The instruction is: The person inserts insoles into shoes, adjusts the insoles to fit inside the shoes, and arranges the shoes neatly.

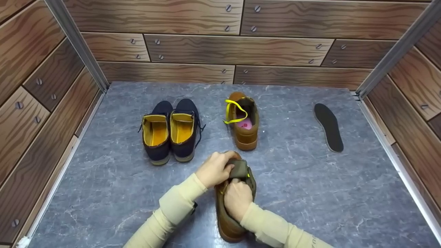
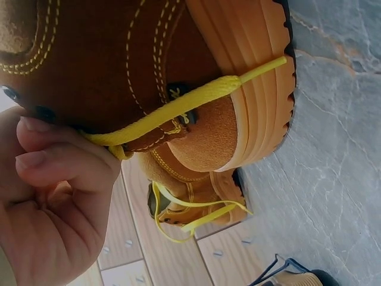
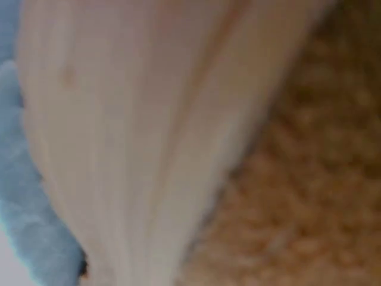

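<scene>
A brown shoe [image 1: 230, 231] with yellow laces lies toe-away near the front of the floor. My left hand [image 1: 214, 170] pinches its raised olive tongue [image 1: 239, 168] at the left side, thumb on the tongue. In the left wrist view, that hand's curled fingers lie against the shoe's side by a yellow lace [image 2: 172, 110]. My right hand [image 1: 238, 199] reaches into the shoe opening; its fingertips are hidden inside. The right wrist view is blurred, showing the hand [image 3: 131, 131] close beside brown rough material [image 3: 309, 196].
The matching brown shoe [image 1: 247, 139] stands beyond, a pink insole [image 1: 244, 123] inside and its lace loose. Two dark navy shoes [image 1: 156, 151] with yellow lining stand at left. A black insole [image 1: 329, 127] lies at right. Wood-patterned walls [image 1: 193, 48] enclose the back and sides.
</scene>
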{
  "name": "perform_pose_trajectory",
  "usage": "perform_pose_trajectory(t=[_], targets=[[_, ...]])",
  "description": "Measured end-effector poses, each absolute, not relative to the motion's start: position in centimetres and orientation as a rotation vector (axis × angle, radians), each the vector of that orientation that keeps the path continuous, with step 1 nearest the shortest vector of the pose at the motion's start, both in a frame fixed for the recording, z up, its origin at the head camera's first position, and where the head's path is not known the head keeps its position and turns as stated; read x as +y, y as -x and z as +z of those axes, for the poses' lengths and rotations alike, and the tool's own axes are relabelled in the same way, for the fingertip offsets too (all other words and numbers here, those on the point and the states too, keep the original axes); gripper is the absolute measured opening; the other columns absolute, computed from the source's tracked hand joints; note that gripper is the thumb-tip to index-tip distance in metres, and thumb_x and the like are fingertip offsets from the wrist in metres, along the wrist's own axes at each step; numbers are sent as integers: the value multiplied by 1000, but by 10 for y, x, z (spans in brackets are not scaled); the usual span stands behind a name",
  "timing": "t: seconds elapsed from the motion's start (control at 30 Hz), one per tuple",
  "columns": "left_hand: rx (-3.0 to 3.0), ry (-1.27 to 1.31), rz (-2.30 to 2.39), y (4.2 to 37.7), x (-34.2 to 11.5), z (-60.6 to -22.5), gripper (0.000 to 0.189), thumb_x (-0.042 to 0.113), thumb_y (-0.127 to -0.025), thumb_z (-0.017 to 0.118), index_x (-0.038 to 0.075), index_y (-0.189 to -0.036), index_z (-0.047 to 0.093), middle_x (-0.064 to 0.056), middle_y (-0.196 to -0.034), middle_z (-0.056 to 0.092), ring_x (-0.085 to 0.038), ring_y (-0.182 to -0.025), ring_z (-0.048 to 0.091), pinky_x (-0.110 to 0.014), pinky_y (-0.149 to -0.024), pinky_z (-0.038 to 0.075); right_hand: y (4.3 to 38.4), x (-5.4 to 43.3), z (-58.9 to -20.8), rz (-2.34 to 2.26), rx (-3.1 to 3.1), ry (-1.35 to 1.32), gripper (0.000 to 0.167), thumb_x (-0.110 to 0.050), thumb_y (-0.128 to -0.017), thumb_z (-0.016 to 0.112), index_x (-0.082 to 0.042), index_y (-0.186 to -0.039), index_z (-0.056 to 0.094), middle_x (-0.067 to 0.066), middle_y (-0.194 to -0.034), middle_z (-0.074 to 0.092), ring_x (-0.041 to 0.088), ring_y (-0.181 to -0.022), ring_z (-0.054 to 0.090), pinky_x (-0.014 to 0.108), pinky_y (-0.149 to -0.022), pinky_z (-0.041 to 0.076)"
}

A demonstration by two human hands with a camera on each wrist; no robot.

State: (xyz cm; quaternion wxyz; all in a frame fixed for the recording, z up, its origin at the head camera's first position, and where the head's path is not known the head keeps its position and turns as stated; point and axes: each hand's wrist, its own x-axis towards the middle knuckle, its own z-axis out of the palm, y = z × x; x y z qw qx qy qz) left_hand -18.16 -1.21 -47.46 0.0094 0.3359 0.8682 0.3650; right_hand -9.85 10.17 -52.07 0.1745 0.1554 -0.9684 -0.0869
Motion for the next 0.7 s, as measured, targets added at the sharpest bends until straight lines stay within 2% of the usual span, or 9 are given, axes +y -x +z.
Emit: perform_pose_trajectory(t=[0.13, 0.27, 0.37, 0.5, 0.6, 0.7], targets=[[2719, -1043, 1135, 183, -12, -474, 24, -3, -95, 64, 3, -118, 72, -17, -108, 80, -34, -95, 77, -49, -83, 63, 96, 104, -519, -311, -2692, -476, 24, -26, -83, 75, -5, -70, 71, 11, -76, 61, 25, -64, 57, 32, -45, 50], [2712, -1044, 1125, 183, -11, -476, 25, -2, -97, 63, 3, -119, 72, -17, -108, 80, -34, -96, 77, -47, -82, 63, 86, 108, -496, -194, -2749, -570, 19, -19, -81, 77, -6, -67, 73, 12, -82, 62, 25, -73, 55, 33, -45, 53], [2706, -1031, 1122, 184, -11, -477, 25, -2, -97, 63, 3, -120, 72, -17, -109, 80, -32, -96, 77, -45, -81, 63, 82, 118, -470, 20, -2779, -737, 17, -12, -80, 76, -7, -66, 69, 10, -78, 63, 25, -67, 57, 35, -46, 51], [2725, -1030, 1121, 184, -12, -476, 25, -1, -95, 65, 5, -119, 72, -16, -108, 80, -31, -91, 76, -43, -77, 62, 85, 134, -445, 299, -2811, -1005, 29, -14, -84, 73, -12, -59, 59, 2, -62, 60, 19, -53, 53, 33, -46, 42], [2741, -1078, 1125, 184, -13, -476, 24, -1, -96, 65, 5, -118, 70, -16, -106, 80, -30, -87, 76, -42, -73, 61, 88, 143, -437, 460, -2915, -1203, 44, -22, -93, 68, -15, -53, 54, -6, -51, 48, 9, -45, 41, 25, -44, 33], [2746, -1138, 1143, 183, -15, -477, 21, -1, -98, 63, 6, -117, 67, -15, -107, 80, -29, -85, 75, -41, -72, 60, 89, 148, -438, 556, -3020, -1343, 56, -38, -99, 66, -15, -49, 50, -13, -47, 35, 0, -42, 27, 19, -42, 25]])
